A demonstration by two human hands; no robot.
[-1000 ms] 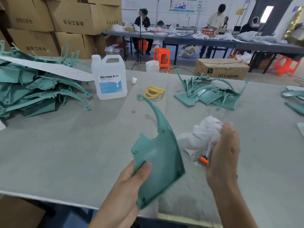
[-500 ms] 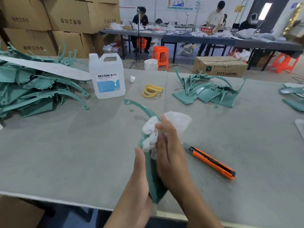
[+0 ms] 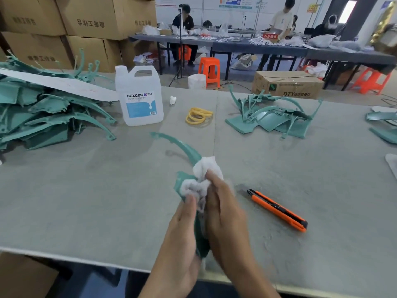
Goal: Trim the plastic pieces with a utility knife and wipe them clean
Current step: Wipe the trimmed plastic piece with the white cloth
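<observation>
I am now rubbing the white cloth point(image 3: 202, 179) on the green plastic piece point(image 3: 182, 147) with my right hand point(image 3: 223, 211), which a second ago was gathering it off the tabletop point(image 3: 86, 201) at three o'clock. My left hand point(image 3: 182, 233) is holding the piece edge-on instead of flat. The utility knife point(image 3: 277, 209) is lying uncovered at three o'clock.

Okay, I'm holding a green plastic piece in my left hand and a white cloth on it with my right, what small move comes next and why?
Probably slide the cloth up along the plastic piece toward its curved tip. The right hand holds it bunched near the wide base, the left hand grips the piece, and the utility knife lies aside on the table.
</observation>
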